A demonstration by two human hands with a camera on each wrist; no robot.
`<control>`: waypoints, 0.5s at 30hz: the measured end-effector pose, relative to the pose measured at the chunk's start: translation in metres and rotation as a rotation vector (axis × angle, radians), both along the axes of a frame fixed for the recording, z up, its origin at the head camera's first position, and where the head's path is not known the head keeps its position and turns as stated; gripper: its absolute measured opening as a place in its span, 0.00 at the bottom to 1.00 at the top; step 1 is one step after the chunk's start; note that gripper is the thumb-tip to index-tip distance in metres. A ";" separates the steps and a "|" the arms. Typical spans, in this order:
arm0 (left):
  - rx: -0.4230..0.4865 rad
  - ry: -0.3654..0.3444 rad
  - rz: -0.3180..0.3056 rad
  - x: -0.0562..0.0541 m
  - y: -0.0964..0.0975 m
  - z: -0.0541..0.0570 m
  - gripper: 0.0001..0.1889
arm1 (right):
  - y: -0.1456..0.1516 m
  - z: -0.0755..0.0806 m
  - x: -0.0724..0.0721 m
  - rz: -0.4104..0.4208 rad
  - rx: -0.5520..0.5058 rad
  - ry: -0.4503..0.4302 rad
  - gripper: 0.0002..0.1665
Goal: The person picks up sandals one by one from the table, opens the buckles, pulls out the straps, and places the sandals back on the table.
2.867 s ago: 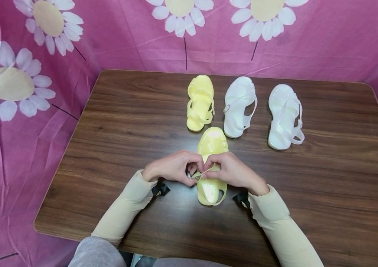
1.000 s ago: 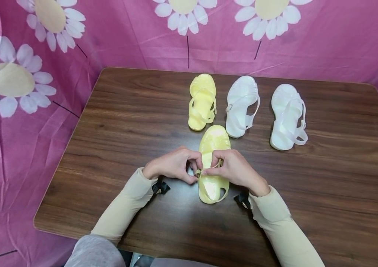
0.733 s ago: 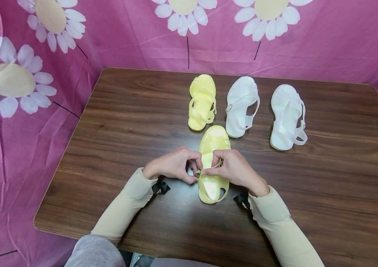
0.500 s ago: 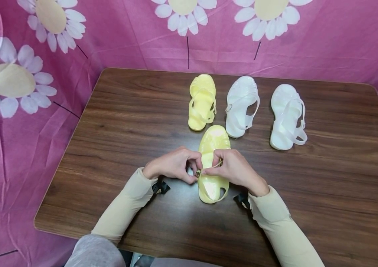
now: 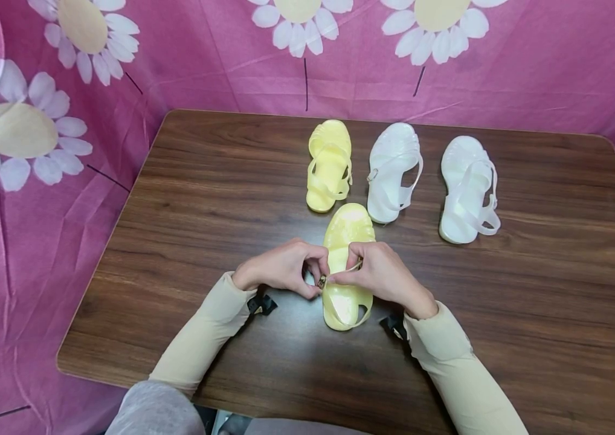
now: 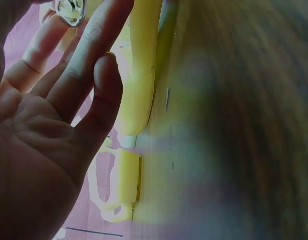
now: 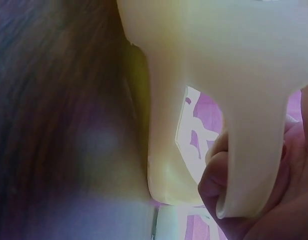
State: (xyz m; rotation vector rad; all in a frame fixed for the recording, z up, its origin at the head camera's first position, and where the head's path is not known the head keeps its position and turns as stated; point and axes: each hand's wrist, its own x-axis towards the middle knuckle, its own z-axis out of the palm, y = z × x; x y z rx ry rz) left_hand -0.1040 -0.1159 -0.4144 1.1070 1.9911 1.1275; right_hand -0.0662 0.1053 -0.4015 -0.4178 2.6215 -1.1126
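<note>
A yellow jelly sandal (image 5: 348,226) lies on the table in front of me, toe pointing away. My left hand (image 5: 288,267) is at its left side, thumb and fingers pinching the small metal buckle (image 5: 321,282); this buckle also shows at the top of the left wrist view. From the right, my right hand (image 5: 386,275) reaches over the sandal and pinches its thin strap between thumb and curled fingers. The strap runs toward the buckle; its tip is hidden by the fingertips. In the right wrist view, a pale sandal band (image 7: 256,150) stands in front of the right fingers.
Behind the sandal stands another yellow sandal (image 5: 328,166). To its right are a white sandal (image 5: 391,175) and a second white sandal (image 5: 462,193). The brown wooden table (image 5: 204,199) meets a pink flowered cloth (image 5: 193,72) at the back and sides.
Since the oldest frame, my right fingers have shifted slightly up and right along the strap, while the left hand stays at the buckle. Over the last second both hands barely move.
</note>
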 end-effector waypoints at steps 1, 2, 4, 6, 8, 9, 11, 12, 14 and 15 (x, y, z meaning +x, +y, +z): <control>0.000 -0.001 0.000 0.000 0.000 0.000 0.11 | 0.000 0.000 0.000 -0.004 0.002 0.002 0.24; 0.000 -0.002 0.000 0.000 0.000 0.000 0.11 | 0.000 0.000 0.000 -0.007 0.003 0.002 0.24; 0.001 -0.006 0.002 0.000 0.000 0.000 0.11 | -0.001 0.000 0.000 -0.015 0.005 0.003 0.24; -0.001 -0.009 0.002 0.000 0.000 0.000 0.10 | -0.001 0.000 0.000 -0.022 0.006 0.005 0.24; -0.004 -0.013 0.004 0.000 0.000 0.000 0.10 | 0.000 0.000 0.001 -0.023 0.004 0.007 0.24; -0.006 -0.015 0.005 0.000 0.000 0.000 0.10 | 0.000 0.001 0.001 -0.024 0.004 0.007 0.24; -0.010 -0.015 0.006 0.001 -0.001 0.001 0.10 | 0.000 0.001 0.001 -0.024 0.005 0.010 0.25; -0.010 -0.017 0.007 0.001 -0.001 0.001 0.10 | 0.000 0.001 0.001 -0.025 0.004 0.009 0.25; -0.010 -0.017 0.007 0.001 -0.001 0.001 0.10 | 0.000 0.001 0.001 -0.027 0.005 0.009 0.25; -0.010 -0.017 0.008 0.001 -0.001 0.002 0.10 | 0.000 0.001 0.001 -0.027 0.005 0.007 0.25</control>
